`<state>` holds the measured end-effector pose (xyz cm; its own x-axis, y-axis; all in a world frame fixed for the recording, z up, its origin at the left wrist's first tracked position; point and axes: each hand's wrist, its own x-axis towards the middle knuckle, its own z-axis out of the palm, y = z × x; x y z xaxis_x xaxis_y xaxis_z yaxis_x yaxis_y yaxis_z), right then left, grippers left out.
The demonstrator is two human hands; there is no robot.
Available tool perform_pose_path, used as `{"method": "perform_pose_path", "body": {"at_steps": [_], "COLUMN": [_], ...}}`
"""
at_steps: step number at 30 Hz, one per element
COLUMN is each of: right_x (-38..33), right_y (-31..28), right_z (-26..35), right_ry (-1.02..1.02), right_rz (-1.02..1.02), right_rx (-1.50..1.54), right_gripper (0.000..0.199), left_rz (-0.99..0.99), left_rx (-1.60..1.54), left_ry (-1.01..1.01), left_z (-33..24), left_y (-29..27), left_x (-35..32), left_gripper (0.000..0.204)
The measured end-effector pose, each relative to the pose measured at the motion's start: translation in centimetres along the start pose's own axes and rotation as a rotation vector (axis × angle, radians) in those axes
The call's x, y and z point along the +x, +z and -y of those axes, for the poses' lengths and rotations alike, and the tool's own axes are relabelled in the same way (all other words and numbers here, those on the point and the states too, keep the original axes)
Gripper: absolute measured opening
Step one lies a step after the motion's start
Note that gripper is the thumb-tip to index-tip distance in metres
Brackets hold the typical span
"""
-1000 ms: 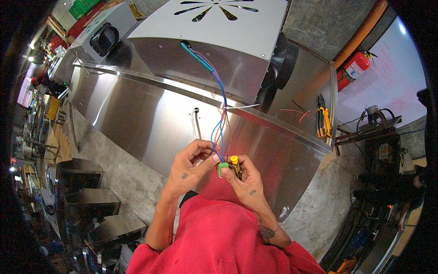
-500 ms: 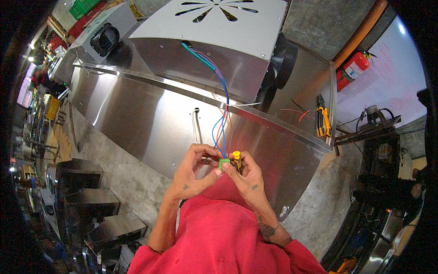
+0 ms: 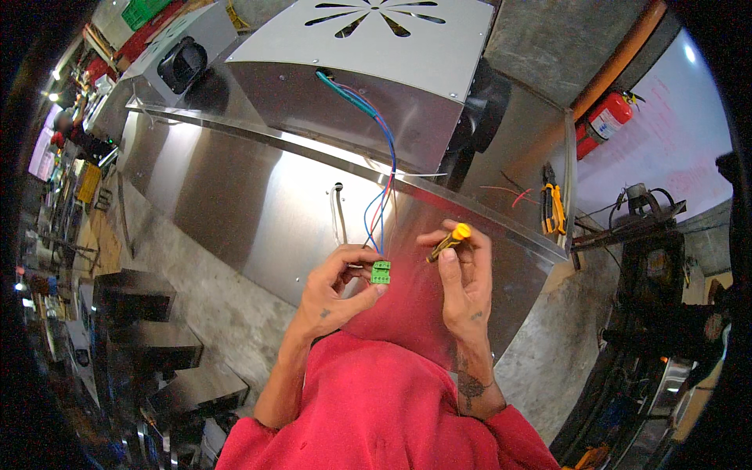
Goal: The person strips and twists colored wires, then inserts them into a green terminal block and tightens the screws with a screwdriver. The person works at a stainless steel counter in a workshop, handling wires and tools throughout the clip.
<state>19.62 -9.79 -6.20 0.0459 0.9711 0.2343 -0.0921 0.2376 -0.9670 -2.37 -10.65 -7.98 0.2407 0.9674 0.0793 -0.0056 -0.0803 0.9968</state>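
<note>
Right in front of the red-clad person, the left hand (image 3: 333,291) pinches a green connector (image 3: 381,272) between thumb and fingers. Just apart, the right hand (image 3: 467,286) curls around a yellow-ended tool (image 3: 449,244). Blue and red wires (image 3: 392,151) rise from the connector over a shiny metal panel (image 3: 227,176) to a metal box (image 3: 352,117). Orange-handled pliers (image 3: 555,210) lie beyond, right; past them, a red extinguisher (image 3: 611,120).

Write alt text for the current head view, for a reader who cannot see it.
A person's left hand holds a green connector, with blue and red wires running up to a metal box. The right hand, apart from it, grips a yellow-topped tool. Pliers lie farther right.
</note>
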Motion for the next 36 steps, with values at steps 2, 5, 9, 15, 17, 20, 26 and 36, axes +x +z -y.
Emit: {"method": "perform_pose_path", "body": {"at_steps": [2,5,9,15,17,20,26,36], "right_x": [0.1,0.1,0.2,-0.1,-0.1,-0.1,0.1,-0.8], "right_y": [0.8,1.5,1.7,2.3,2.4,2.4,2.3,2.7], "right_z": [0.3,1.0,-0.2,-1.0,-1.1,-1.3,-1.4,-3.0], "right_ry": [-0.076,-0.139,-0.199,-0.179,-0.172,-0.159,-0.156,-0.374], "right_rz": [-0.092,-0.146,-0.112,-0.100,-0.103,-0.120,-0.122,-0.195], "right_rx": [0.083,0.167,0.144,0.164,0.161,0.163,0.162,-0.036], "right_gripper": [0.046,0.056,0.056,0.056,0.056,0.055,0.056,0.059], "left_rz": [-0.021,-0.043,-0.042,-0.041,-0.034,-0.027,-0.024,-0.039], "left_rx": [-0.040,-0.062,-0.074,-0.088,-0.086,-0.078,-0.051,-0.017], "left_ry": [-0.023,-0.049,-0.043,-0.043,-0.052,-0.044,-0.029,0.013], "left_z": [0.0,0.0,-0.1,0.0,0.3,0.0,0.0,0.5], "left_y": [0.2,0.1,0.2,0.3,0.1,0.2,0.2,0.7], "left_x": [0.1,0.0,0.1,0.0,0.1,0.1,0.1,0.1], "left_gripper": [0.047,0.044,0.045,0.045,0.050,0.047,0.044,0.043]}}
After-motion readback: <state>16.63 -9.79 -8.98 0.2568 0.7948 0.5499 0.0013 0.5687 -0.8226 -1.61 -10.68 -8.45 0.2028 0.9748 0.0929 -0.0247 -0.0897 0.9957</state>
